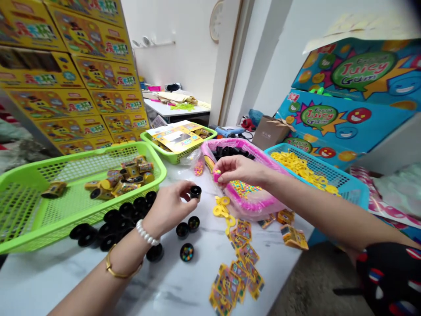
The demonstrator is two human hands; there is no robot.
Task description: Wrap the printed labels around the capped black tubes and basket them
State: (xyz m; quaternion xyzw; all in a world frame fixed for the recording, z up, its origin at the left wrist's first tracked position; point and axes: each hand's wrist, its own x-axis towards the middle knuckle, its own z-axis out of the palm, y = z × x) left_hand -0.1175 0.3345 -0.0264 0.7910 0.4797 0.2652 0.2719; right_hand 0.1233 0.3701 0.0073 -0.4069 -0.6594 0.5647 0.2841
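- Far left: stacked yellow printed cartons (67, 77) stand in a wall-like pile behind the bench (66, 285).
- Left of centre: a lime-green plastic basket (29, 219) sits on the bench, with yellow-wrapped canisters (123, 180) lying loose inside it.
- Just in front of that basket: black plastic cups (115, 224) stand in a close cluster on the bench.
- Left hand (169, 208): grip clenched, with thumb and fingertips holding a black cup (195, 192) upright in the air. A pearl bracelet (147, 232) and a gold bangle (123, 265) are on the wrist.
- Below that hand: a separate black cup filled with multicoloured beads (187, 252) stands on the bench, near two other black cups.
- Behind, centre: a second green basket (177, 151) carries printed yellow cards.
- Centre: a pink-rimmed tray (259, 204) holds black cups at its far end and loose multicoloured beads nearer the front.
- Right hand (238, 171): grip closed, pinching a small pink piece (216, 175) above the tray's near corner.
- Beside the tray: yellow rings (222, 208) lie on the bench, and printed yellow labels (237, 272) are scattered towards the front edge.
- Right: a blue basket (345, 188) is filled with yellow rings, with Juicy Gum cartons (348, 116) stacked behind it.
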